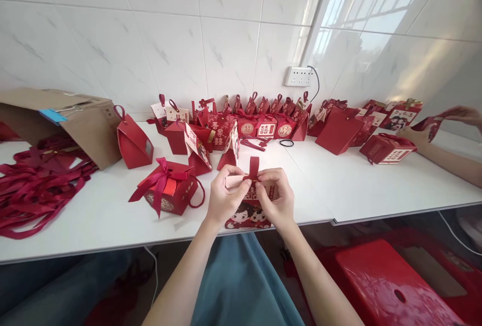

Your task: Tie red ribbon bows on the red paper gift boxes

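A red and cream paper gift box (248, 219) with cartoon faces stands before me at the table's near edge. From its top a dark red ribbon loop (254, 167) sticks up. My left hand (229, 193) pinches the top of the box at the left of the loop's base, beside a pale flap. On the other side, my right hand (276, 195) pinches the top edge with thumb and fingers. Both hands partly cover the upper part of the box. Left of them sits a red box (176, 190) with a ribbon bow and a cord handle.
A cardboard box (90, 130) lies at the left, with a heap of red ribbons (41, 190) spilling out. Several gift boxes line the tiled wall. At the right, another person's hand (414, 137) holds a red box. A black ring (286, 143) and red stool (391, 281) are also visible.
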`<state>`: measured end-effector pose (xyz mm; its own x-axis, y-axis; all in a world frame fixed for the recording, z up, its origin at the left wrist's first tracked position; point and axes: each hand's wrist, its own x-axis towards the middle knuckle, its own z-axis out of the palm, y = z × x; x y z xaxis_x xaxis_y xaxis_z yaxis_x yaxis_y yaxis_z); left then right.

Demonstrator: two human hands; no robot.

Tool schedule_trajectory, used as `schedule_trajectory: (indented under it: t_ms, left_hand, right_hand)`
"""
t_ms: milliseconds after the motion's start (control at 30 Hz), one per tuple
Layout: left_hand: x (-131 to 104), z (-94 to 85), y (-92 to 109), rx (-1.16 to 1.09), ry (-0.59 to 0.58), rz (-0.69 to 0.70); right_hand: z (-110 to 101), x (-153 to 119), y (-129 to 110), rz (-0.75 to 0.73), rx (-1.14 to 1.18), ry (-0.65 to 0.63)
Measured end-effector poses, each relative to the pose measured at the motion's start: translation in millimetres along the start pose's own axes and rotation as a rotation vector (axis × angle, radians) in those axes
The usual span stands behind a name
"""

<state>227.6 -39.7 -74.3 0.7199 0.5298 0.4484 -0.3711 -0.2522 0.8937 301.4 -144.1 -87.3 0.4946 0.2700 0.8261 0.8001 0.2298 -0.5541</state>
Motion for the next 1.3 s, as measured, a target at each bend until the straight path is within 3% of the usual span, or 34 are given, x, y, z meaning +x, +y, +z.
schedule_trajectory:
  t_ms: [300,500,800,967,1100,1300]
  left_hand:
    - [-3,-9.4,2,0.050,0.038,0.043]
    - [-4,-11.8,3,0.071,0.052,0.065]
    - [-5,-11.1,5,0.078,0.067,0.027]
    - [-11,-22.0,0,0.076,-0.045,0.004]
    - [-27,-39.0,-12,0.117,-0.136,0.002]
    - [-44,-56.6,-19,0.245,-0.274,-0.122]
  right_hand:
    - [13,-4,-7,0.107,0.037,0.036]
    - [12,-2,-8,0.078,0.073,-0.013]
    - [12,0,-8,0.082,0.026,0.012]
    - [-6,-16,-9,0.068,0.021,-0.134]
    - [-20,-45,0,0.228,0.113,-0.134]
    - [-31,-65,19,0.420,0.173,-0.285]
